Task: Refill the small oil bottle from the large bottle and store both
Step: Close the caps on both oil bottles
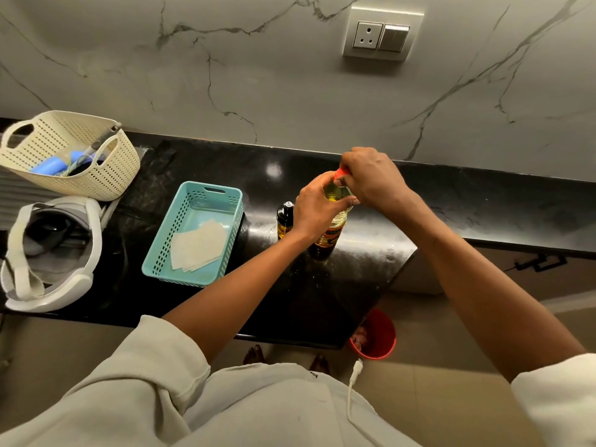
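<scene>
- Your left hand [317, 204] grips the shoulder of the large bottle [335, 221], which stands upright on the black counter [451, 201].
- Your right hand [371, 179] curls over its red cap [342, 172] from above.
- The small bottle [285, 219], dark-capped, stands just left of the large one.
- A teal basket [154, 253] holding paper sheets sits further left.
</scene>
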A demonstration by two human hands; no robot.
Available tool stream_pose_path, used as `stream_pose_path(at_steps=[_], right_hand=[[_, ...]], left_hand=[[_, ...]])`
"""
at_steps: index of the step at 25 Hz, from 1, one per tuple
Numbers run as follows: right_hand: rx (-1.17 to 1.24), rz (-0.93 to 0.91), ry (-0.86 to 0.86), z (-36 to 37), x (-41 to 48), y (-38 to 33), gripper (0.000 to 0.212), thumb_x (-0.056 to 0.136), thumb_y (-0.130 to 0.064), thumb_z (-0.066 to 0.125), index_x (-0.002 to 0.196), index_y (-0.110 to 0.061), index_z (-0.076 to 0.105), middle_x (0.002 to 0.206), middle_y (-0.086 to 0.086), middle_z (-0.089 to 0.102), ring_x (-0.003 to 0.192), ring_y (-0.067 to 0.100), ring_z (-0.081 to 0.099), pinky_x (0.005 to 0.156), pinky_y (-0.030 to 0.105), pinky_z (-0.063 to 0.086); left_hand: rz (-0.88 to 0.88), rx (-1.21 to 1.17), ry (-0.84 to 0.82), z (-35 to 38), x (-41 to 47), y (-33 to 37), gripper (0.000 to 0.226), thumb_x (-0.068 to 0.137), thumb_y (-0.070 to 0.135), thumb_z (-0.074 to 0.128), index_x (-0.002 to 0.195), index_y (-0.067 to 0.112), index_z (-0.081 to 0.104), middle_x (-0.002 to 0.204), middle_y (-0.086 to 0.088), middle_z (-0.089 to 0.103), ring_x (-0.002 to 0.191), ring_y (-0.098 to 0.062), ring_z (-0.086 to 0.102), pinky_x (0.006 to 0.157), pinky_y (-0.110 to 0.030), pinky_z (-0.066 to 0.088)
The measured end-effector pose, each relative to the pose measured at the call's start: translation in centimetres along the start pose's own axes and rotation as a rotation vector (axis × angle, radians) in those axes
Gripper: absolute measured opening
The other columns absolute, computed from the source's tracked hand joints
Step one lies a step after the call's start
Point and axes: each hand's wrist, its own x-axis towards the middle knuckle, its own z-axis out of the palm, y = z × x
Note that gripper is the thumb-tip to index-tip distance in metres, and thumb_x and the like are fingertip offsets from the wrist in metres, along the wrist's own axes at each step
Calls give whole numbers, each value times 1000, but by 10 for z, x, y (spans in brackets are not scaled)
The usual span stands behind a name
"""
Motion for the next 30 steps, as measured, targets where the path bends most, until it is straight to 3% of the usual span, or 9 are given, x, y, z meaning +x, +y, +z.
stream_pose_path(at_steps=[4, 10, 17, 19, 21, 23, 24, 27, 30], right_hand=[[10, 118, 97, 11, -6, -9, 26, 106, -27, 60, 111, -2, 66, 105, 17, 67, 90, 31, 64, 78, 40, 52], [43, 207, 173, 18, -11, -18, 26, 108, -27, 57, 117, -4, 65, 112, 17, 68, 89, 24, 56, 78, 30, 41], [124, 218, 220, 22, -16, -16, 28, 105, -30, 65, 113, -4, 67, 107, 16, 69, 90, 26, 64, 79, 34, 52], [170, 221, 209, 23, -16, -14, 32, 102, -35, 68, 113, -6, 68, 107, 15, 69, 94, 29, 68, 83, 40, 59], [195, 249, 206, 25, -19, -13, 39, 100, -43, 69, 115, -7, 67, 110, 14, 68, 97, 30, 68, 84, 45, 60], [231, 273, 310, 27, -29, -17, 45, 102, -51, 64, 115, -7, 66, 111, 13, 66, 94, 26, 66, 77, 43, 57], [272, 264, 394, 28, -34, -25, 47, 104, -53, 60, 111, -7, 66, 107, 12, 66, 90, 23, 64, 73, 39, 53], [442, 176, 545, 40, -48, -76, 36, 108, -40, 54, 95, -8, 65, 92, 8, 63, 79, 16, 53, 70, 27, 34], [585, -12, 356, 82, -44, -141, 25, 105, -29, 61, 88, -11, 64, 86, 4, 62, 76, 15, 53, 68, 29, 37]], left_hand=[[-2, 10, 23, 4, 2, -6, 51, 82, 37, 91, 128, 23, 73, 130, 7, 75, 117, -12, 71, 97, -44, 62], [29, 1, 38, 4, 0, -5, 51, 84, 33, 90, 130, 20, 73, 132, 5, 75, 117, -14, 72, 96, -42, 63], [58, 27, 25, -1, -9, 5, 51, 86, 29, 89, 131, 15, 70, 132, -1, 74, 116, -19, 72, 94, -46, 63], [81, 81, -31, -6, -9, 5, 59, 88, 34, 86, 140, 14, 65, 144, -4, 68, 129, -23, 66, 103, -49, 59], [23, 147, -85, -12, -13, 3, 81, 87, 56, 78, 152, 13, 55, 161, -7, 52, 147, -28, 51, 120, -47, 46], [-37, 183, -107, -19, -25, 1, 113, 78, 76, 64, 164, 8, 36, 170, -12, 38, 156, -29, 36, 125, -40, 34], [-63, 163, -104, -28, -35, -3, 117, 79, 75, 64, 167, 8, 27, 170, -12, 34, 157, -27, 33, 125, -38, 32], [-154, 11, -3, -60, -72, -38, 92, 95, 36, 79, 168, 16, 26, 159, -6, 44, 150, -15, 42, 124, -30, 38], [-279, -16, 196, -101, -112, -78, 71, 97, 18, 74, 159, 20, 41, 146, 0, 53, 140, -14, 51, 119, -41, 45]])
